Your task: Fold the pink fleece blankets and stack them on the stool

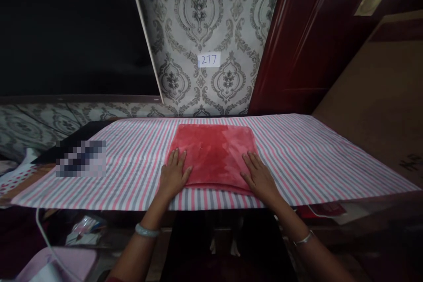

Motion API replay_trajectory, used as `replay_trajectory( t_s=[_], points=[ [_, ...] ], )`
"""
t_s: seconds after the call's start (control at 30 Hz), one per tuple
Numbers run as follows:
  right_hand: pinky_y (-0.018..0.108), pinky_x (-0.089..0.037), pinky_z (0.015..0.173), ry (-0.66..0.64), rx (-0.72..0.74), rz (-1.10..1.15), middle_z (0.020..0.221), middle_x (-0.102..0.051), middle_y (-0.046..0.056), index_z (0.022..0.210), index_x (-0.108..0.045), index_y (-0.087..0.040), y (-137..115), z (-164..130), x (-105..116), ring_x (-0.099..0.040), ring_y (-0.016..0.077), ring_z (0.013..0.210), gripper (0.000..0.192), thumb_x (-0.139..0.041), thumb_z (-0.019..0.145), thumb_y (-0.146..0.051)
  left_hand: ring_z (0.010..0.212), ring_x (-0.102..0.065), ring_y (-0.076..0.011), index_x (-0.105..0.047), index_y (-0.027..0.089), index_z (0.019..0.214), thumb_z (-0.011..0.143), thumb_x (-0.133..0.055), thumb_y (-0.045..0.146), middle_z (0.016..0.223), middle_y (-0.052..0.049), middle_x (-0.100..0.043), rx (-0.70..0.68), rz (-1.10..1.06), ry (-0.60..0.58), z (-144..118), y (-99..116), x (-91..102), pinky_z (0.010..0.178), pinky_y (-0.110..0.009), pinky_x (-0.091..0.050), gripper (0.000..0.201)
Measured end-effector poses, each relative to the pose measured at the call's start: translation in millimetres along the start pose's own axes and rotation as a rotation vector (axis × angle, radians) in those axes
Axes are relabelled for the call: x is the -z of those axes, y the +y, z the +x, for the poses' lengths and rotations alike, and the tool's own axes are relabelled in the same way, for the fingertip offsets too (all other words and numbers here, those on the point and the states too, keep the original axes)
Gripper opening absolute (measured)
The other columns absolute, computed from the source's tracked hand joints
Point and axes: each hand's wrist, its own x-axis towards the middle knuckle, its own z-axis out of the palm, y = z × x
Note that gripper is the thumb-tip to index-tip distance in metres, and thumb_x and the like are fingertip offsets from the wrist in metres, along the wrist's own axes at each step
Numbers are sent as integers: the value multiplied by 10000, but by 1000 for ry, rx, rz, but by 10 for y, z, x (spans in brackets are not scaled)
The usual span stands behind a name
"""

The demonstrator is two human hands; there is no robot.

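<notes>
A folded red plush cloth (211, 154) lies flat on a striped pink, grey and white tablecloth (297, 154). Its near edge shows stacked layers. My left hand (173, 172) rests on its left side, fingers stretched out and pointing away from me. On the opposite side, my right hand (259, 176) lies over the right edge with its fingers spread. Both palms press down on the fabric, and neither hand grips anything. A pale bangle circles my left wrist and a silver one my right.
A pixelated item (81, 158) lies on the left of the tablecloth. A large dark screen (72, 31) stands behind at left. A cardboard box (380, 97) rises at the right. Below left is a pink stool or tub (76, 257) with a white cable.
</notes>
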Motion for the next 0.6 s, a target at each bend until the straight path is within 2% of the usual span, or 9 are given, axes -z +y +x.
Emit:
replay_trajectory(
  t_s=[0.07, 0.13, 0.23, 0.33, 0.4, 0.47, 0.6],
  points=[
    [500, -366, 1142, -33, 2, 16, 1589, -374, 175, 1519, -436, -110, 24, 23, 55, -310, 314, 1487, 633, -378, 1013, -486, 1537, -212, -314, -338, 176, 1566, 1008, -372, 458, 1663, -161, -222, -6, -27, -5, 18, -23, 45, 1060, -550, -460, 627],
    [552, -368, 1125, -84, -21, 17, 1559, -422, 176, 1485, -488, -130, 20, 77, 159, -360, 336, 1459, 596, -429, 993, -460, 1520, -262, -325, -406, 163, 1532, 1000, -400, 443, 1637, -174, -293, -13, -32, 16, 19, -19, 104, 1115, -585, -391, 601],
    [605, -338, 1127, -85, -35, 39, 1469, -536, 169, 1376, -602, -153, -100, 250, 350, -457, 355, 1385, 486, -487, 958, -373, 1498, -308, -343, -528, 147, 1446, 992, -416, 432, 1569, -186, -423, -26, -15, 141, -23, 81, 180, 1193, -645, -217, 548],
    [476, -391, 1132, -44, 70, 206, 1401, -606, 125, 1338, -633, -175, -384, 539, 467, -530, 283, 1323, 426, -485, 954, -287, 1504, -295, -331, -510, 198, 1471, 984, -432, 442, 1585, -146, -411, -132, -58, 212, -84, 262, 174, 1217, -603, -197, 550],
    [386, -459, 1071, -71, 132, 340, 1346, -648, 94, 1332, -639, -197, -622, 776, 463, -588, 236, 1248, 407, -498, 955, -254, 1513, -269, -345, -458, 228, 1511, 963, -478, 481, 1618, -140, -354, -173, -81, 182, -110, 369, 113, 1209, -606, -211, 604],
    [334, -505, 986, -127, 129, 416, 1266, -688, 81, 1305, -656, -202, -846, 1020, 396, -645, 205, 1131, 387, -523, 942, -206, 1515, -246, -381, -424, 206, 1532, 933, -520, 538, 1627, -178, -315, -138, -74, 149, -123, 434, 27, 1194, -642, -203, 691],
    [280, -503, 914, -251, 53, 384, 1183, -708, 93, 1236, -688, -166, -1146, 1390, 168, -665, 180, 1018, 347, -591, 903, -153, 1519, -230, -386, -391, 157, 1546, 920, -517, 584, 1624, -214, -304, -100, -46, 152, -146, 448, -118, 1203, -636, -174, 768]
  ],
)
